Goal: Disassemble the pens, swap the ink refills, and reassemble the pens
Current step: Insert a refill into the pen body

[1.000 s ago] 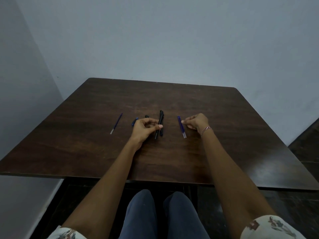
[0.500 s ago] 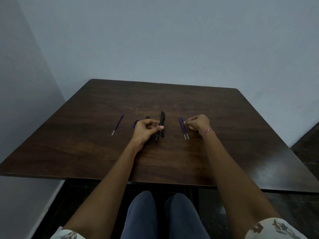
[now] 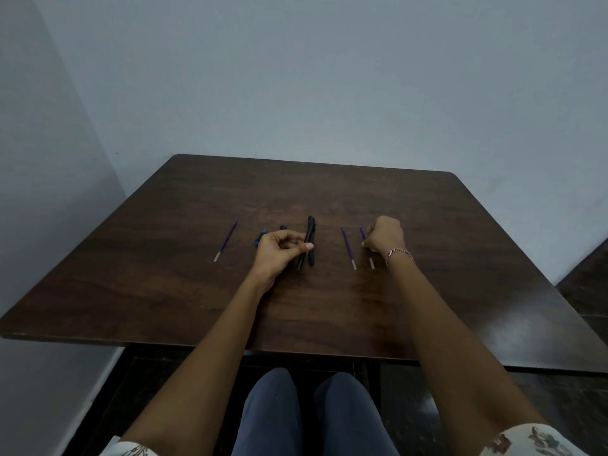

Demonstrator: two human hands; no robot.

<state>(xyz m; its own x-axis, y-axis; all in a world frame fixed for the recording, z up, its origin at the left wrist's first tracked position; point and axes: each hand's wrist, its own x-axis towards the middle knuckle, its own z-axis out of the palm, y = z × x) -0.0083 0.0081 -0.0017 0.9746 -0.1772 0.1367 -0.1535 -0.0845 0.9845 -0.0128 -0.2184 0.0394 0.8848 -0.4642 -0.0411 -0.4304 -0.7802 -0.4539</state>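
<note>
Two black pen barrels [image 3: 310, 240] lie side by side at the middle of the dark wooden table [image 3: 329, 307]. My left hand [image 3: 278, 250] has its fingers curled round the nearer, thinner barrel, thumb tip against it. A blue refill [image 3: 225, 240] lies alone at the left. A second blue refill [image 3: 348, 247] lies right of the barrels. My right hand [image 3: 385, 236] pinches a third blue refill [image 3: 369, 258], whose pale tip rests near the table. A small blue pen part [image 3: 260, 237] and a black cap [image 3: 283, 228] peek out behind my left hand.
A pale wall stands behind the table and along its left side. Bare tabletop runs around the pen parts. My knees show under the near edge, above a dark floor.
The two refills that lay together at my right hand are now apart: my right hand has drawn one of them to the right. My left hand has stayed on the barrel.
</note>
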